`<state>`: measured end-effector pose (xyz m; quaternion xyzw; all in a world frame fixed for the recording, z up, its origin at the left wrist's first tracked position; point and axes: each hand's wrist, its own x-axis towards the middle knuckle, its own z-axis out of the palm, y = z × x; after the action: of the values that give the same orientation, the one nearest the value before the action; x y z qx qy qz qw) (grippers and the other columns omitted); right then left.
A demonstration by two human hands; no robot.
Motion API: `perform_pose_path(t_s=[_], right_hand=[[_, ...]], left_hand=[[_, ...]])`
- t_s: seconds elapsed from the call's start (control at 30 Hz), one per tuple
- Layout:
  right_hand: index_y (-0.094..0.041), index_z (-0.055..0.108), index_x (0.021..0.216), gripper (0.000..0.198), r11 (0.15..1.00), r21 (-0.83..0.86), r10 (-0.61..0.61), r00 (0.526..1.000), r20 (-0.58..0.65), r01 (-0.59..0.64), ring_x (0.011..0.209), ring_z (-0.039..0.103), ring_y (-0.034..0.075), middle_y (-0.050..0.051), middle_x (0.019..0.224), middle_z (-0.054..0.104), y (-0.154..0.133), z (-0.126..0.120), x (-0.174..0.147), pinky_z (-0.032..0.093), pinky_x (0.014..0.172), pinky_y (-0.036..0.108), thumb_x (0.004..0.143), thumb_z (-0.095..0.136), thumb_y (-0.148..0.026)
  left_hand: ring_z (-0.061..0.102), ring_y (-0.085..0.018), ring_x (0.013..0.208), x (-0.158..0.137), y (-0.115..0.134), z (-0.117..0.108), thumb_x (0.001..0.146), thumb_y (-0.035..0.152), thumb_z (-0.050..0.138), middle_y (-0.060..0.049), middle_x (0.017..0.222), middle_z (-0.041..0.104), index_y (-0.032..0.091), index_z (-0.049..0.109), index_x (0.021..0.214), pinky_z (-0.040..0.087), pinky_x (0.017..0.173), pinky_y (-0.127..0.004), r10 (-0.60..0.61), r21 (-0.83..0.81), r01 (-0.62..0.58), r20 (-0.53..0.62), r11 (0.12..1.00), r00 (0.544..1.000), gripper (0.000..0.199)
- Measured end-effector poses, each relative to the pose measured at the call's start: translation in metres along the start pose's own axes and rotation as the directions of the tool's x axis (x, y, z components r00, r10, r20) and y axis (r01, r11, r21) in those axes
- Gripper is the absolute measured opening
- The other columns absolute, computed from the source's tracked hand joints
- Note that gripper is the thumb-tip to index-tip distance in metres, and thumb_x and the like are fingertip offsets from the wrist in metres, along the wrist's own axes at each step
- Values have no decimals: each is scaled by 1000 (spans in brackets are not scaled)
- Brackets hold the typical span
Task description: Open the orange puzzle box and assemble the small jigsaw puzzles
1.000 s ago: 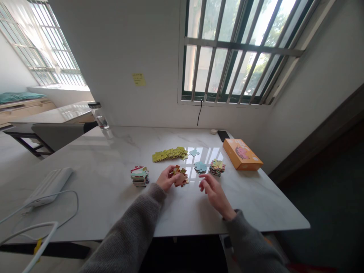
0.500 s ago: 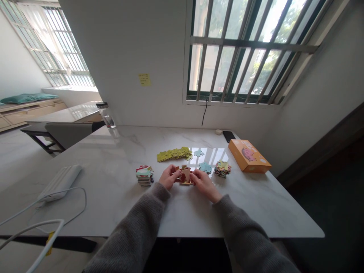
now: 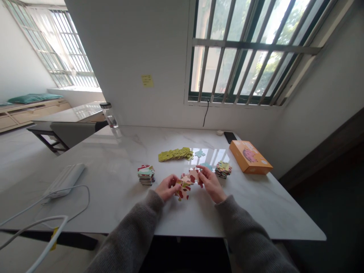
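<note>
My left hand [image 3: 168, 186] is closed at the left edge of a loose bunch of pink, red and green jigsaw puzzle pieces [image 3: 183, 194], just above the table. Between the thumb and fingers of my right hand [image 3: 211, 182] is a pink puzzle piece with a red patch [image 3: 194, 175], at the bunch's upper right. The pieces overlap, so which ones touch cannot be made out. A light blue puzzle piece [image 3: 206, 166] lies behind my right hand, partly covered by it. Left of my left hand stands a stack of puzzle pieces [image 3: 146, 175].
Farther back lies a fanned row of yellow-green puzzle pieces [image 3: 175, 154] beside another light blue piece [image 3: 200, 153]. A second stack [image 3: 223, 169] and an orange box [image 3: 250, 157] stand at right. A phone [image 3: 230, 137], bottle [image 3: 109, 115] and white power strip [image 3: 64, 182] with cable surround them.
The pieces between my hands have turned and spread out into a lower, looser bunch. My right hand has risen and moved slightly right with one piece; the left has shifted slightly down.
</note>
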<state>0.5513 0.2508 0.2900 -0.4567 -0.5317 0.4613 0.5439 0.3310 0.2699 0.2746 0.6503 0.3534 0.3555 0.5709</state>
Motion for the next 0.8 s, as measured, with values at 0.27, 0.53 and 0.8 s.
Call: perform_pose_path(t_s=[0.27, 0.53, 0.8], right_hand=[[-19, 59, 109, 38, 999, 51, 7, 997, 78, -11, 51, 52, 11, -5, 62, 58, 4, 6, -2, 42, 48, 25, 85, 63, -49], [-19, 60, 98, 39, 999, 38, 32, 993, 114, -37, 56, 59, 14, -2, 61, 63, 3, 8, -3, 44, 54, 28, 81, 67, -54], [-22, 50, 81, 36, 992, 98, 68, 991, 112, -79, 58, 60, 14, -2, 63, 67, -2, 12, -6, 43, 59, 28, 77, 74, -48]], left_hand=[[56, -22, 84, -23, 6, 16, 80, 32, 66, -3, 85, 62, 19, 63, 95, 43, 83, -37, 118, 766, -31, -59, 642, 991, 20], [52, -29, 114, 0, 14, 5, 80, 25, 69, -12, 127, 55, 23, 48, 138, 44, 102, -47, 530, 701, -438, 101, 562, 842, 61], [56, -25, 116, 12, 2, 4, 91, 17, 56, -11, 125, 59, 25, 64, 119, 48, 102, -43, 606, 620, -482, 13, 619, 795, 30]])
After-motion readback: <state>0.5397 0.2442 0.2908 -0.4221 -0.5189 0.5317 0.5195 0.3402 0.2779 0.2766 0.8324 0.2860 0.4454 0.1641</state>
